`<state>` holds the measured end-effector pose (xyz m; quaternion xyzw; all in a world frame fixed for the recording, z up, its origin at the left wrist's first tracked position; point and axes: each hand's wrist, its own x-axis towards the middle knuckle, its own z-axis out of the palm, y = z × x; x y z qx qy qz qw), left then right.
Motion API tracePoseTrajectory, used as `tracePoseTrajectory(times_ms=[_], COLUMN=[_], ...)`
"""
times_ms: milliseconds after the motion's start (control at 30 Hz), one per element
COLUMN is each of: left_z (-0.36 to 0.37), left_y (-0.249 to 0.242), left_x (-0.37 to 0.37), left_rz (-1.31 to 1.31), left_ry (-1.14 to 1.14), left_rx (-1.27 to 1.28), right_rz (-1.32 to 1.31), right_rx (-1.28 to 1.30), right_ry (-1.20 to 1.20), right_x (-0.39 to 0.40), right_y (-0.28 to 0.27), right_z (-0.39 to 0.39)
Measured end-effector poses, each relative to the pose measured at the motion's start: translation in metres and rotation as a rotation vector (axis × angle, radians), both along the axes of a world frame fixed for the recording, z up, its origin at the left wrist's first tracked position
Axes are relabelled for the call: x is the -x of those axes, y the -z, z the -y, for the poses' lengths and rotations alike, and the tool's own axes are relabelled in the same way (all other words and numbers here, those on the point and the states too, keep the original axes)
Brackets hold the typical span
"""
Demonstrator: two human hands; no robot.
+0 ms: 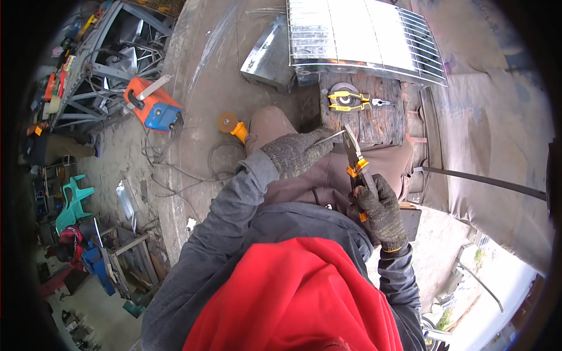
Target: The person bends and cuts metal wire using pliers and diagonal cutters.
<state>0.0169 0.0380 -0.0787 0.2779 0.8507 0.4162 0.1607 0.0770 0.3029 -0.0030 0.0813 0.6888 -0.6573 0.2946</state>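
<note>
My left hand (298, 153), in a dark knitted glove, is closed on a thin metal wire (333, 136) whose end sticks out past the fingertips. That end reaches the jaws of the combination pliers (354, 157), which have orange and black handles. Wrapped round those handles is my right hand (381, 212), also gloved, and the jaws point away from me. Just beyond, a wooden block (366, 126) carries yellow-handled pliers (351, 105) lying beside a round grey disc (345, 89).
A wire grid (369, 35) over bright sheet metal stands ahead, beside a metal box section (268, 58). On the floor at left lie an angle grinder (233, 126), cables, and an orange and blue machine (153, 108). A green plastic chair (73, 202) and metal frames are farther left.
</note>
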Motion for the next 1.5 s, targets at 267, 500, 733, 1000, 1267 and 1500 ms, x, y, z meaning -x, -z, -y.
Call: tracePoseTrajectory(times_ms=[267, 500, 733, 1000, 1267, 1500], left_z=[-0.015, -0.003, -0.009, -0.024, -0.043, -0.04], left_y=[-0.065, -0.024, -0.005, -0.025, -0.03, -0.015], left_x=[-0.001, -0.003, -0.014, -0.021, -0.028, -0.03], left_rz=[0.661, -0.04, -0.001, 0.261, 0.406, 0.304], left_ry=[-0.351, -0.037, -0.149, -0.193, -0.329, -0.302], left_rx=[0.015, 0.047, 0.297, 0.047, 0.166, 0.192], right_rz=[-0.015, -0.123, 0.396, 0.422, 0.089, -0.119], right_rx=[0.03, -0.051, 0.256, 0.218, -0.074, -0.261], right_ry=[0.026, 0.068, 0.036, -0.035, -0.096, -0.202], right_x=[-0.001, -0.009, -0.02, -0.035, -0.046, -0.048], right_y=[-0.005, 0.016, 0.051, 0.066, 0.079, 0.087], right_z=[0.003, 0.009, 0.002, 0.005, 0.013, 0.01])
